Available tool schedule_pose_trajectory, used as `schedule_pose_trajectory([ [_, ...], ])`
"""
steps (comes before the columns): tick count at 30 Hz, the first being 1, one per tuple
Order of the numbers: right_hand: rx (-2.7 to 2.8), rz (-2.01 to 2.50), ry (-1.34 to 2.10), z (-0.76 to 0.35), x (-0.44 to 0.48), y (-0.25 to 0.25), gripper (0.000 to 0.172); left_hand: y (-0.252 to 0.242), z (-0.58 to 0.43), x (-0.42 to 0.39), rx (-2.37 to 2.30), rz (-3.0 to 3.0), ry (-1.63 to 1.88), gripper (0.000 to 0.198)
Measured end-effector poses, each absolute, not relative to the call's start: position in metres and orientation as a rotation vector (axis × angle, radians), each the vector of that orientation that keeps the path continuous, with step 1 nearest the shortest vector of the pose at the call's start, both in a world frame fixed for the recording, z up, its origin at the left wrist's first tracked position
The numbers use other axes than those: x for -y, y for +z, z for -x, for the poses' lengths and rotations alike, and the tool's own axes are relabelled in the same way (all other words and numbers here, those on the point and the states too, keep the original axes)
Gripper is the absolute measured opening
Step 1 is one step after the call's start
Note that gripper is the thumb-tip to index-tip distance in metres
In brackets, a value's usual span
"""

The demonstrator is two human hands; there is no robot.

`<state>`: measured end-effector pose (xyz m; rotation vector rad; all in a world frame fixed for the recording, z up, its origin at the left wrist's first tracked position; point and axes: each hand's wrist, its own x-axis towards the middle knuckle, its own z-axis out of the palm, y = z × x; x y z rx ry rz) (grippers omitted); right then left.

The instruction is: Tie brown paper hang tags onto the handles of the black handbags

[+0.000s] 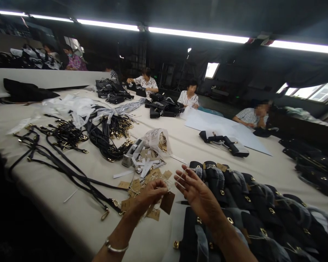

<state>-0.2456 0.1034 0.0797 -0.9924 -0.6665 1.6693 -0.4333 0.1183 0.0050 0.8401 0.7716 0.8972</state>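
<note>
On the left of the table (43, 196), black straps (97, 142) lie heaped, apart from any bag. Next come white strips (147, 165) beside a clear sack (152, 137), and nearer, a scatter of loose tags (135, 185), so plenty look unused. Over their right edge, the left hand (156, 191) pinches one tag (167, 202), which hangs below its fingertips, not yet on a bag. Just right, the right hand (198, 193) is spread, a thin white string across its fingers. Beyond and beneath it, black bags (236, 187) sit in rows; a few show brown tags, seemingly finished, while for the rest I cannot tell.
</note>
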Motion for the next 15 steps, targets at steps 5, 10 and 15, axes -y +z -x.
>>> schedule_pose_trajectory([
  [5, 1.100, 1.558, 1.277, 0.218, -0.112, 0.058, 0.059, -0.007, 0.429, -0.118, -0.795, -0.627, 0.991, 0.047],
  [10, 1.192, 1.570, 1.403, 0.239, -0.099, 0.039, 0.056, -0.020, 0.413, -0.112, -0.810, -0.564, 1.037, 0.051],
  [15, 1.306, 1.563, 1.400, 0.261, -0.091, 0.036, 0.031, -0.021, 0.405, -0.109, -0.872, -0.625, 1.028, 0.046],
])
